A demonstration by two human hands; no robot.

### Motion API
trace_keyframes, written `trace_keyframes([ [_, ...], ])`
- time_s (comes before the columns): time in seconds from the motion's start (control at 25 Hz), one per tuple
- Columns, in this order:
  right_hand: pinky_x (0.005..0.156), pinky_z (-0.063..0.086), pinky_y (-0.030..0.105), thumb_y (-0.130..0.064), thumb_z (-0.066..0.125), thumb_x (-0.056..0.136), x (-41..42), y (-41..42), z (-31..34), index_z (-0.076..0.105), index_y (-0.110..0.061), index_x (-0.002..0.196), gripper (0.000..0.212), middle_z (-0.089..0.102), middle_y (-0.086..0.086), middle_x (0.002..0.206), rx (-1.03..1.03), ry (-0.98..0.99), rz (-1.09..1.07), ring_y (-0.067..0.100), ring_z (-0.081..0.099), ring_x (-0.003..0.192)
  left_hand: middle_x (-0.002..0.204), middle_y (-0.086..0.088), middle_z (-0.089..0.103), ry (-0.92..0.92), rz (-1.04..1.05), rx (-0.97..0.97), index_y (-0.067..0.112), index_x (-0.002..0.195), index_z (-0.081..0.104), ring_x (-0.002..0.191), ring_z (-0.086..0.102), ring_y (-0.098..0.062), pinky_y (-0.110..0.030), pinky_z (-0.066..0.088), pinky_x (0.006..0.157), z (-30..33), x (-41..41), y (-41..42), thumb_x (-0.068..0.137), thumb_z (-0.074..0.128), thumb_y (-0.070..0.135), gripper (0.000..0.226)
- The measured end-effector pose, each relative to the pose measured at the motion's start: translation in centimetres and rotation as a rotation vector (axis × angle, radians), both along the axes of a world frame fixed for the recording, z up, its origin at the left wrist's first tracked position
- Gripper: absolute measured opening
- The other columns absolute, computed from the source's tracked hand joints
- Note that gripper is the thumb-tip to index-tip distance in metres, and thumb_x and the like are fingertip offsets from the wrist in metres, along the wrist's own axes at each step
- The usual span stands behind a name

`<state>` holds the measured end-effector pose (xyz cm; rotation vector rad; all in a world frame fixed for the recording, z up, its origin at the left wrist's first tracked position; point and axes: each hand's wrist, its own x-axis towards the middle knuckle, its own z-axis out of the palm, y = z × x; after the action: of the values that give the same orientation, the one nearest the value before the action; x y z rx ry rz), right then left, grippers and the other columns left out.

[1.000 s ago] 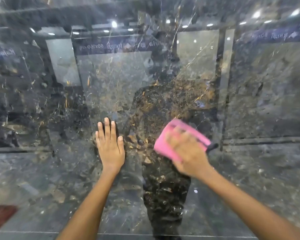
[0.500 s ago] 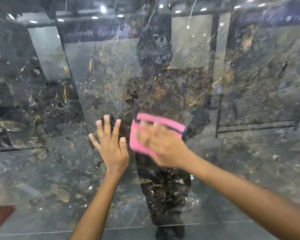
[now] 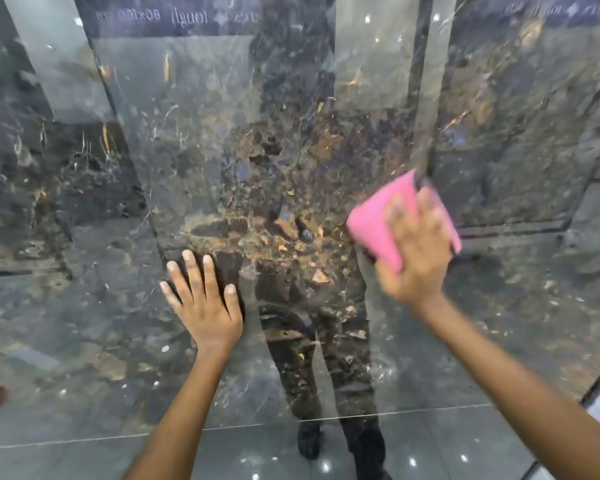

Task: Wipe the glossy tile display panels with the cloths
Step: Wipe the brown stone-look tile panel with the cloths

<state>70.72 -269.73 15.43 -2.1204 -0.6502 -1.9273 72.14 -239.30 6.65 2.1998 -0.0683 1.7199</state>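
Your L hand (image 3: 207, 306) lies flat, fingers straight, on the panel (image 3: 194, 161); R hand (image 3: 418, 258), fingers spread, presses the cloth (image 3: 374, 223) to it.

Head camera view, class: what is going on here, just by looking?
A person is wiping a glossy dark marble-look tile panel. The right hand presses a folded pink cloth flat against the panel; that hand is blurred, so it is in mid-stroke. The left hand lies flat on the panel beside it, its fingers straight and spread, holding nothing. The surface is shiny enough to mirror the person's legs and the showroom lights.
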Motion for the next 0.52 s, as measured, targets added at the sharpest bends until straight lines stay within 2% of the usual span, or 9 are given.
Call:
trace_keyframes([
  [0.04,0.094,0.047,0.058,-0.008,0.047,0.085,-0.2,1.1,-4.7,0.040,-0.005,0.143,0.058,0.050,0.015,0.141,-0.200,0.054,0.025,0.035,0.038,0.135,0.164,0.005,-0.004,-0.002,-0.005,0.005,0.023,0.157,0.007,0.151,-0.004,-0.024,-0.050,-0.001,0.121,0.1,0.1,0.1,0.105,0.021,0.040,0.057],
  [0.12,0.110,0.035,0.053,-0.010,0.038,0.091,-1.4,1.7,-11.1,0.029,-0.009,0.150,0.060,0.044,0.009,0.143,-0.688,0.188,0.044,0.028,0.030,0.142,0.164,0.005,-0.004,-0.011,-0.021,0.004,0.024,0.157,0.007,0.151,-0.004,-0.023,-0.050,0.000,0.120,0.1,0.1,0.1,0.105,0.021,0.040,0.057],
  [0.16,0.116,0.027,0.050,-0.009,0.043,0.087,-1.5,1.7,-11.0,0.031,-0.010,0.149,0.063,0.040,0.006,0.145,-0.770,0.208,0.065,0.025,0.025,0.145,0.164,0.006,-0.005,-0.021,-0.023,0.005,0.024,0.157,0.007,0.151,-0.004,-0.023,-0.049,-0.001,0.121,-0.1,0.2,0.1,0.104,0.021,0.040,0.057],
  [0.2,0.112,0.031,0.053,-0.006,0.049,0.082,-1.2,1.9,-9.3,0.035,-0.010,0.145,0.064,0.040,0.007,0.146,-0.696,0.186,0.114,0.025,0.028,0.144,0.164,0.006,-0.005,-0.030,-0.018,0.005,0.024,0.157,0.007,0.151,-0.005,-0.022,-0.049,-0.001,0.121,-0.3,0.3,0.1,0.104,0.021,0.039,0.057],
  [0.28,0.100,0.040,0.061,0.002,0.059,0.080,-0.4,3.5,-2.7,0.040,-0.009,0.139,0.063,0.044,0.011,0.144,-0.281,0.093,0.220,0.027,0.035,0.137,0.164,0.007,-0.005,-0.027,-0.023,-0.010,0.025,0.157,0.007,0.151,-0.005,-0.022,-0.047,-0.002,0.121,-0.2,0.2,0.0,0.104,0.021,0.039,0.057],
  [0.36,0.114,0.027,0.058,0.001,0.063,0.082,0.5,6.1,3.6,0.040,-0.007,0.137,0.060,0.045,0.012,0.144,0.035,0.009,0.217,0.024,0.026,0.140,0.164,0.008,-0.004,-0.020,-0.057,-0.023,0.026,0.157,0.007,0.151,-0.004,-0.021,-0.047,-0.002,0.121,0.1,-0.1,0.1,0.104,0.022,0.040,0.057],
  [0.4,0.118,0.020,0.051,0.000,0.062,0.083,0.8,7.9,4.8,0.039,-0.006,0.136,0.058,0.043,0.013,0.146,0.079,-0.018,0.172,0.024,0.024,0.140,0.164,0.008,-0.004,-0.019,-0.078,-0.011,0.026,0.157,0.008,0.151,-0.004,-0.021,-0.046,-0.003,0.121,0.1,-0.3,0.4,0.104,0.023,0.040,0.057],
  [0.44,0.118,0.019,0.047,0.000,0.059,0.084,1.0,9.8,3.9,0.038,-0.006,0.136,0.057,0.039,0.014,0.149,0.019,-0.060,0.115,0.027,0.023,0.141,0.164,0.008,-0.003,-0.011,-0.105,0.017,0.027,0.157,0.009,0.151,-0.005,-0.021,-0.045,-0.004,0.121,-0.1,-0.4,0.9,0.104,0.023,0.041,0.057],
  [0.52,0.116,0.018,0.041,0.002,0.054,0.082,0.3,12.6,-2.8,0.039,-0.004,0.138,0.059,0.034,0.017,0.149,-0.302,-0.019,0.060,0.031,0.021,0.141,0.164,0.008,-0.004,0.035,-0.154,0.084,0.030,0.157,0.009,0.151,-0.006,-0.020,-0.042,-0.005,0.121,-1.3,-0.8,1.9,0.105,0.022,0.040,0.054],
])
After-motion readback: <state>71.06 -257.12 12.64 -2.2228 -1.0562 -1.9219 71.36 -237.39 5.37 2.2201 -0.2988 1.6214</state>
